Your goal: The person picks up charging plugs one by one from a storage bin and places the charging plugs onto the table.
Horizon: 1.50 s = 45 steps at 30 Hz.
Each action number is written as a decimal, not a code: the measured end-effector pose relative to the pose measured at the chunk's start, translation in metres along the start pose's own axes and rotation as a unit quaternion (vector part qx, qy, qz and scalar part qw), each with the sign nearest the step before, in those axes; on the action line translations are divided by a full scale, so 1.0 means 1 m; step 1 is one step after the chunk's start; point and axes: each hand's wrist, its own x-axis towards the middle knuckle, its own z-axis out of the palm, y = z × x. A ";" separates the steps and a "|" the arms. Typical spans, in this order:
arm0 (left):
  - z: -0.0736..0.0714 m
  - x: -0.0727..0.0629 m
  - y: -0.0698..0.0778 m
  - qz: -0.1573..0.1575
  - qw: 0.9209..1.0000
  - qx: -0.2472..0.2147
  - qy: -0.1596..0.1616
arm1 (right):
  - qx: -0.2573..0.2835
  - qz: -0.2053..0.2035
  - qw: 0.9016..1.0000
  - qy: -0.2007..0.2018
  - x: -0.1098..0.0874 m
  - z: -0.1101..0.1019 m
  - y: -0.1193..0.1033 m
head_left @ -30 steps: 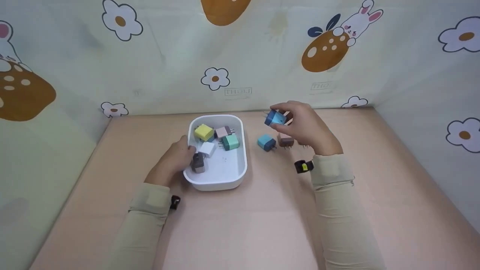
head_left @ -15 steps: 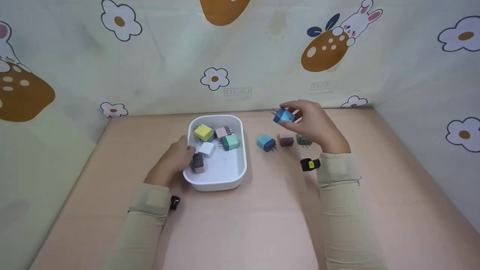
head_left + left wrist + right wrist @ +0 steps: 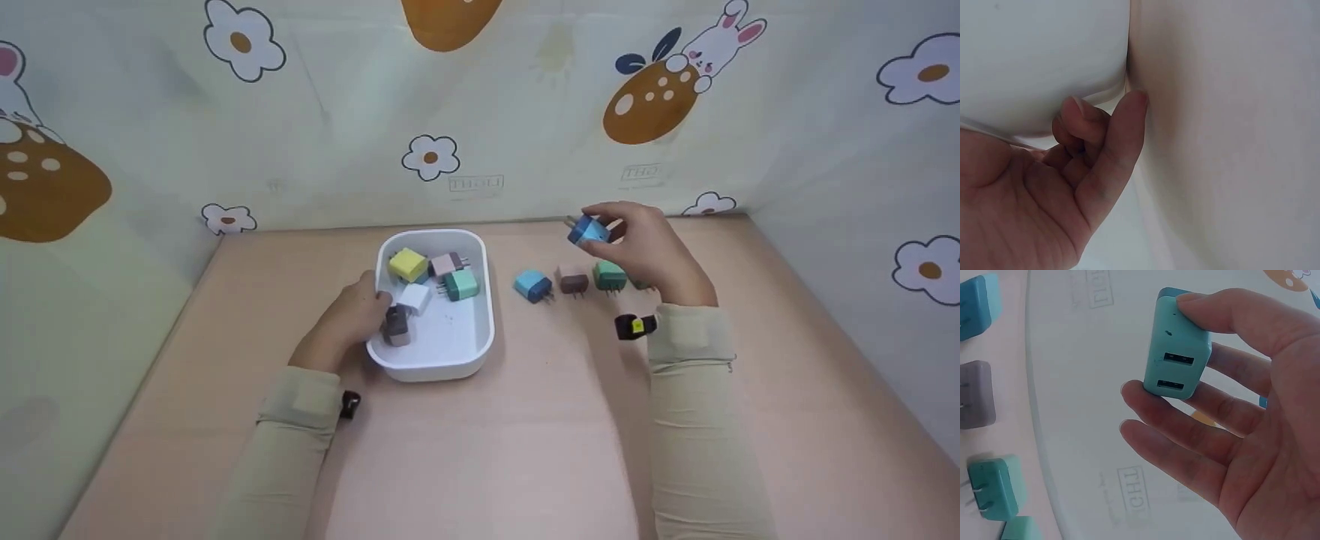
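"Gripping a two-tone blue plug (image 3: 589,230) in the air, that right hand (image 3: 649,244); it's pinching the body between thumb and fingers, and the prongs are pointing away from the palm."

"And the left hand (image 3: 352,311) is holding the white tray (image 3: 431,372) by its left side, thumb over the rim; steadying it, I'd guess."

"So which step are we watching?"

"The shifting of one plug between tray and surface (image 3: 480,450), by my reading; it's hanging to the right of the tray, touching nothing but the hand; whether it's bound for the tray or the row, I can't tell."

"What's lying in the tray?"

"A yellow plug (image 3: 408,264), a pink-and-brown plug (image 3: 448,264), a mint plug (image 3: 460,285), a white plug (image 3: 413,298) and a dark brown plug (image 3: 397,325); something blue is peeping out beneath the yellow one."

"And a second blue plug (image 3: 533,286), a brown plug (image 3: 572,280) and a green plug (image 3: 609,276) are sitting in a row outside; another green one (image 3: 1022,529) is showing only partly."

"Their prongs are facing the person; joining them would be calling for a turn, then a gentle lowering; the tray would only be calling for its bare near-right corner."
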 end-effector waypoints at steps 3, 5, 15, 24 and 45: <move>0.000 0.000 0.000 -0.001 1.000 -0.003 -0.001 | -0.004 -0.005 1.000 0.004 0.001 -0.001 0.003; -0.001 0.000 0.000 -0.001 1.000 -0.004 -0.003 | -0.004 -0.006 1.000 0.003 0.001 -0.001 0.005; 0.000 0.002 -0.002 0.020 1.000 0.010 0.006 | -0.004 0.004 1.000 0.004 0.003 -0.002 0.013; 0.000 0.002 -0.003 0.021 1.000 0.014 0.007 | 0.003 0.028 1.000 -0.007 0.005 -0.003 0.026; -0.001 0.000 -0.002 0.022 1.000 0.013 0.007 | 0.020 0.068 0.997 0.011 0.003 -0.012 0.063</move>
